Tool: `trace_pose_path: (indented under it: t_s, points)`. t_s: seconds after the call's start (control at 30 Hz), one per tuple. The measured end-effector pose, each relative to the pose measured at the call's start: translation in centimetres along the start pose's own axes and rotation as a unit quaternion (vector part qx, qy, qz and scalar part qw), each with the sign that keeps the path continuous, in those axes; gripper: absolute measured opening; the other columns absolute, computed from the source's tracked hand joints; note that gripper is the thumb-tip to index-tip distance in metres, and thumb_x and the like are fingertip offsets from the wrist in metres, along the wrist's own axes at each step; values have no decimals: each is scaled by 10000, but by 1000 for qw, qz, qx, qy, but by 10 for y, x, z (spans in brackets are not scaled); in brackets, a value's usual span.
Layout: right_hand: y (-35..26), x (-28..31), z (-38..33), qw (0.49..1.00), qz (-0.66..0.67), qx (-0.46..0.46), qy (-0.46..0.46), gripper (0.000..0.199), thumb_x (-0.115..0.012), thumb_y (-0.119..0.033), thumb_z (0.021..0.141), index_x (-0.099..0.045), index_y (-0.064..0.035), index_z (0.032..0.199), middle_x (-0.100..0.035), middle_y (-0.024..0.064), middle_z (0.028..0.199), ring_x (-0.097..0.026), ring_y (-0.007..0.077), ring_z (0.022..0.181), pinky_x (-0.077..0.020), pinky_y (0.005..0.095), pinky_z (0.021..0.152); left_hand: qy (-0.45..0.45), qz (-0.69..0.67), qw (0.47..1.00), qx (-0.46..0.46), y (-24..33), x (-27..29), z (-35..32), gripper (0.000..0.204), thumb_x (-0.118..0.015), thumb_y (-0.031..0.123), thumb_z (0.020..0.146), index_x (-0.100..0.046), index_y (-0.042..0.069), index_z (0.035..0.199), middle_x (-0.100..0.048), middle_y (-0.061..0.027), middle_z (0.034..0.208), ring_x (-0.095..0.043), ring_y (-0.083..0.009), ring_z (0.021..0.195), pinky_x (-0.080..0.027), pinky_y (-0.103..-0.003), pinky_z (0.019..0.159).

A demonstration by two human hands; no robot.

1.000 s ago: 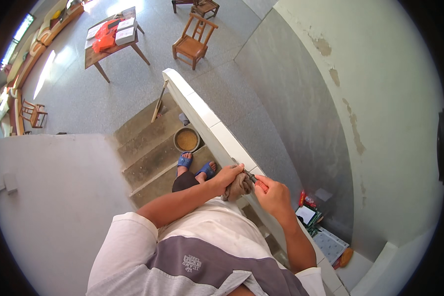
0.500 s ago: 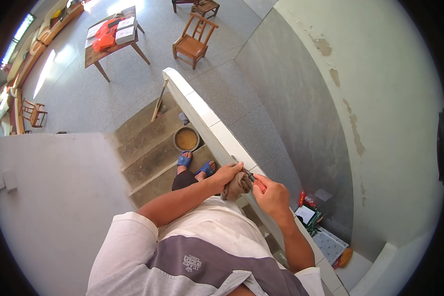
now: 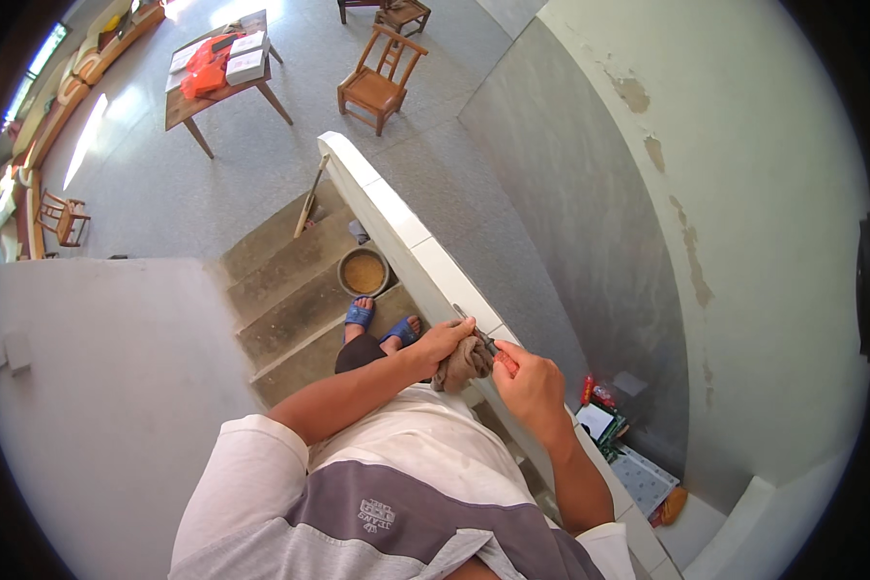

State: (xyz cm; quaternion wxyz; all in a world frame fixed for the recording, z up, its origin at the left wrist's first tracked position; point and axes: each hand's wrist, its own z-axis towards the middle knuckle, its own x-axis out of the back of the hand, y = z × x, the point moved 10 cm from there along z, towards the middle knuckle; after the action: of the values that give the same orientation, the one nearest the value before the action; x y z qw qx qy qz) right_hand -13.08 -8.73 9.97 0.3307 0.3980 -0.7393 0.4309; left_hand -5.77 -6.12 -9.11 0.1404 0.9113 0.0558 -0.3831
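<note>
My right hand (image 3: 530,380) is closed around a red-handled tool (image 3: 506,363) with a dark, narrow metal shaft. Its thin tip pokes out up and to the left, past my left fingers; I cannot make out its exact kind. A bunched brown rag (image 3: 466,364) is gripped in my left hand (image 3: 445,346), which presses it against the tool's metal part. Both hands meet in front of my body, just above the white-tiled top of a low wall (image 3: 457,285). Part of the shaft is hidden by the fingers and the rag.
I stand on concrete steps (image 3: 290,275) in blue slippers (image 3: 401,332). A round basin of brownish liquid (image 3: 363,273) and a long stick (image 3: 309,198) are on the stairs. Beyond are a wooden table (image 3: 181,112) and chair (image 3: 372,89). Boxes and packets (image 3: 597,420) lie at lower right.
My right hand and the tool's handle have shifted very slightly to the left. The grips on the rag and the tool look the same, and the view has moved a little.
</note>
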Motion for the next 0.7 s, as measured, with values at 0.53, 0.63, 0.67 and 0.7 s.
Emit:
trace_pose_path:
  t_s: [0.53,0.63,0.67,0.7]
  points:
    - [10,-2,-6,1000,4,-21,-11,325,-596,-224,811,-694,-87,1089,-688,186,875,-672,340,840,-524,397,773,-15,32,999,5,-4,-1,1,357,-460,354,1012,-556,13,1061,-616,-83,952,-624,-181,851,-545,-338,748]
    - [10,-6,2,998,32,-47,-15,326,-601,-229,812,-694,-87,1090,-687,186,871,-671,342,838,-524,395,774,4,28,1000,12,4,-1,-6,358,-454,356,1014,-557,17,1064,-616,-80,950,-625,-182,853,-544,-336,749]
    - [11,-5,1,998,32,-46,-14,326,-601,-229,812,-694,-87,1090,-687,186,871,-671,342,838,-524,395,774,-8,26,1000,12,3,0,-4,356,-453,353,1014,-557,17,1065,-618,-81,947,-626,-183,855,-545,-335,752]
    - [12,-4,0,999,26,-42,-15,326,-603,-231,813,-694,-88,1091,-688,184,875,-671,341,840,-524,394,776,-20,23,999,12,3,0,-1,354,-452,350,1015,-557,16,1067,-620,-82,945,-628,-183,858,-545,-334,754]
